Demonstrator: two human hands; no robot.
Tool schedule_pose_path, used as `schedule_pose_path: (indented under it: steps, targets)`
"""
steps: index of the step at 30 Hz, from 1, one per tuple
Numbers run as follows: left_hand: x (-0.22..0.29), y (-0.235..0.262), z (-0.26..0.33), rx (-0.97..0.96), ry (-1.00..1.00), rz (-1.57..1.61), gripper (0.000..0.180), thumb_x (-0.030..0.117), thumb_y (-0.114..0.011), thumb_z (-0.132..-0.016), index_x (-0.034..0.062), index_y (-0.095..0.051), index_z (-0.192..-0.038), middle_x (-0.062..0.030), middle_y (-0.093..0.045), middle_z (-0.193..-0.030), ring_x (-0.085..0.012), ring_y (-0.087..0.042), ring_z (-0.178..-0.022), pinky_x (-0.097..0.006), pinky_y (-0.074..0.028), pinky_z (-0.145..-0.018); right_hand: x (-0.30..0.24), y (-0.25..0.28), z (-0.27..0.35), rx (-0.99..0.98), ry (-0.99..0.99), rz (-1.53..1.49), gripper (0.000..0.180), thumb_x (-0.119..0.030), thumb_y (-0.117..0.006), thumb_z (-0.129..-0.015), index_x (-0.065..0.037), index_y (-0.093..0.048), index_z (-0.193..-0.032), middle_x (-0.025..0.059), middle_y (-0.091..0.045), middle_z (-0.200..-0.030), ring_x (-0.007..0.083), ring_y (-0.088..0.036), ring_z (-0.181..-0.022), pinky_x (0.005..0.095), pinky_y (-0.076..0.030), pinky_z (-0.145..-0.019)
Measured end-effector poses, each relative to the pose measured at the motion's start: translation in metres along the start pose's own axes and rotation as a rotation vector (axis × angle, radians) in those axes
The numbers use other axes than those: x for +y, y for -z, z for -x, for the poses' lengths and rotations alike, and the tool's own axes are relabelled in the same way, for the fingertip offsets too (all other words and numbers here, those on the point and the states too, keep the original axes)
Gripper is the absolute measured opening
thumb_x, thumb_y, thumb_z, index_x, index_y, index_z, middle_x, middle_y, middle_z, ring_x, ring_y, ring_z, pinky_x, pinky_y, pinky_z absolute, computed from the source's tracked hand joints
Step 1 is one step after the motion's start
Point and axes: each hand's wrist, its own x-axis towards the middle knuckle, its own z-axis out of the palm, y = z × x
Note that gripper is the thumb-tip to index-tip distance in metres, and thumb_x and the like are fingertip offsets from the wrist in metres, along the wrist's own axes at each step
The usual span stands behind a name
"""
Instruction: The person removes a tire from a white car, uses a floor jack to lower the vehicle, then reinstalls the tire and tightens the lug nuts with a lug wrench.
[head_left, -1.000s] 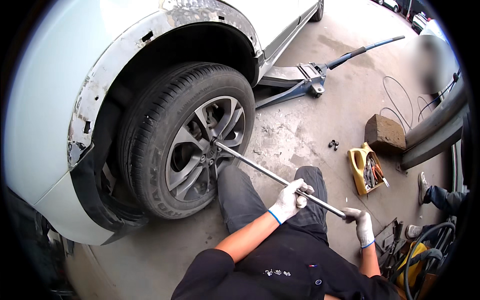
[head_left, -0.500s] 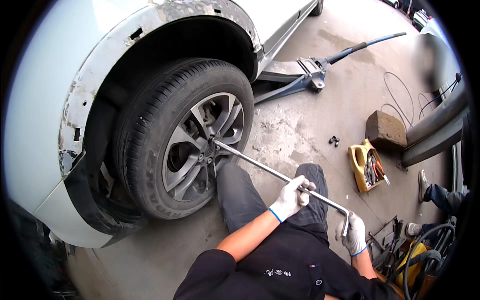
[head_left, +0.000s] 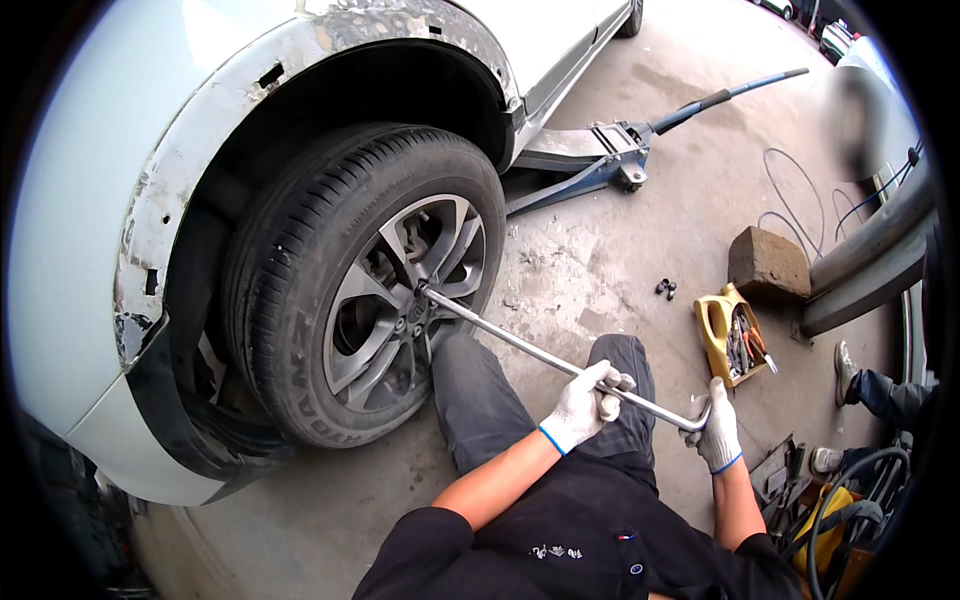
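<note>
raised letters run around the side of the black tire (head_left: 400, 182), and small white writing marks the black shirt (head_left: 470, 560). the left arm reaches forward and to the right; the right arm bends up. the left hand (head_left: 585, 408) is wrapped around the long metal bar (head_left: 510, 338). the right hand (head_left: 716, 432) curls around its bent end. the bar's far end meets the wheel (head_left: 365, 362) near its middle.
</note>
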Motion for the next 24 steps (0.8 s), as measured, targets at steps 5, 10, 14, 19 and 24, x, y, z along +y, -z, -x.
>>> schedule_pose_path:
  steps: [5, 10, 14, 19, 24]
  targets:
    - [0.0, 0.002, -0.002, 0.009, -0.014, -0.003, 0.032, 0.032, -0.05, -0.102, 0.0086, -0.062, -0.084, -0.0174, -0.069, -0.096, -0.0124, -0.054, -0.047, -0.026, -0.039, -0.042, -0.022, 0.013, 0.016, 0.193, 0.894, 0.726, 0.036, -0.01, -0.055, -0.08, 0.0, -0.06, -0.115, 0.0181, -0.06, -0.11, 0.0318, -0.059, -0.096, 0.0418, -0.05, -0.081]
    - [-0.001, 0.001, 0.0, 0.038, -0.002, 0.019, 0.032, 0.033, -0.051, -0.101, 0.0083, -0.063, -0.084, -0.0182, -0.069, -0.097, -0.012, -0.053, -0.046, -0.025, -0.038, -0.041, -0.041, 0.012, 0.028, 0.137, 1.299, 1.382, 0.059, -0.007, -0.07, -0.065, -0.003, -0.057, -0.123, 0.0216, -0.057, -0.13, 0.0429, -0.057, -0.117, 0.0494, -0.047, -0.099]
    - [-0.001, -0.002, 0.004, 0.022, 0.004, 0.013, 0.032, 0.033, -0.051, -0.102, 0.0085, -0.064, -0.085, -0.0179, -0.069, -0.098, -0.0115, -0.053, -0.046, -0.025, -0.038, -0.041, -0.028, 0.014, 0.015, -0.042, 1.201, 1.334, 0.038, -0.017, -0.068, -0.074, -0.002, -0.064, -0.109, 0.0212, -0.066, -0.105, 0.0381, -0.065, -0.101, 0.0462, -0.051, -0.09]
    - [-0.002, -0.006, -0.009, 0.088, 0.012, -0.007, 0.031, 0.032, -0.051, -0.102, 0.0088, -0.062, -0.084, -0.0173, -0.069, -0.099, -0.0114, -0.053, -0.047, -0.025, -0.038, -0.041, 0.029, 0.009, 0.041, -0.239, 0.063, 0.218, 0.05, -0.043, -0.051, -0.098, -0.006, -0.059, -0.065, 0.0129, -0.058, -0.057, 0.0259, -0.062, -0.054, 0.0352, -0.05, -0.052]
    - [-0.006, 0.012, -0.011, 0.039, 0.024, -0.033, 0.03, 0.033, -0.052, -0.101, 0.0098, -0.061, -0.085, -0.0166, -0.069, -0.097, -0.0116, -0.055, -0.049, -0.026, -0.038, -0.042, 0.047, 0.023, 0.041, -0.098, 0.196, 0.284, 0.038, -0.04, -0.055, -0.095, -0.002, -0.06, -0.101, 0.0169, -0.063, -0.079, 0.0305, -0.063, -0.064, 0.0342, -0.051, -0.056]
